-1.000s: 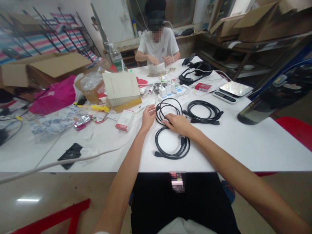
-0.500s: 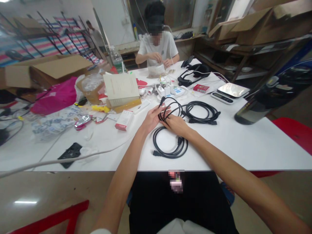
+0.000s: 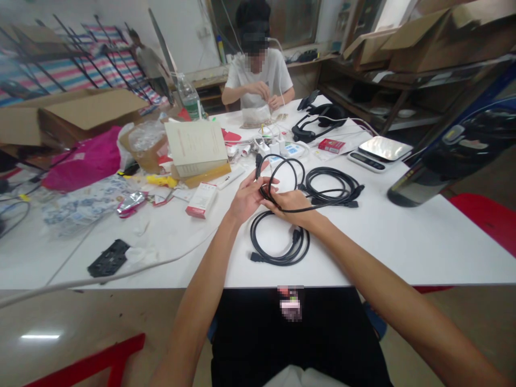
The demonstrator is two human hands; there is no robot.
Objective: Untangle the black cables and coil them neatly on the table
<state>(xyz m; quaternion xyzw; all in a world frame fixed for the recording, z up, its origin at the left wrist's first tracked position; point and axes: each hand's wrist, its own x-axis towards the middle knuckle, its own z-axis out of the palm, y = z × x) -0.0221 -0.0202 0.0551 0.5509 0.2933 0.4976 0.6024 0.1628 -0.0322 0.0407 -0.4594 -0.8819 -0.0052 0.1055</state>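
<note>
Between my hands is a black cable (image 3: pixel 283 157), bent into loose loops above the table. My left hand (image 3: pixel 249 196) grips the loops on their left side, with a plug end sticking up by its fingertips. On the lower right of the loops, my right hand (image 3: pixel 293 205) is closed round the same cable. A coiled black cable (image 3: pixel 258 252) with dark connectors lies on the table just below my hands. Another black coil (image 3: pixel 336 180) rests to the right of them, close to my right hand.
Across the white table (image 3: pixel 427 242) sits a person (image 3: pixel 258 70) handling a clear bag. A kitchen scale (image 3: pixel 379 153) and a large dark bottle (image 3: pixel 423 177) stand at the right. Boxes, plastic bags and a red-white carton (image 3: pixel 202 200) crowd the left. A white cord (image 3: pixel 161 263) crosses the front.
The cable loops between my hands have opened wider and shifted slightly left, and my left hand moved a little left. The two coils on the table lie as before.
</note>
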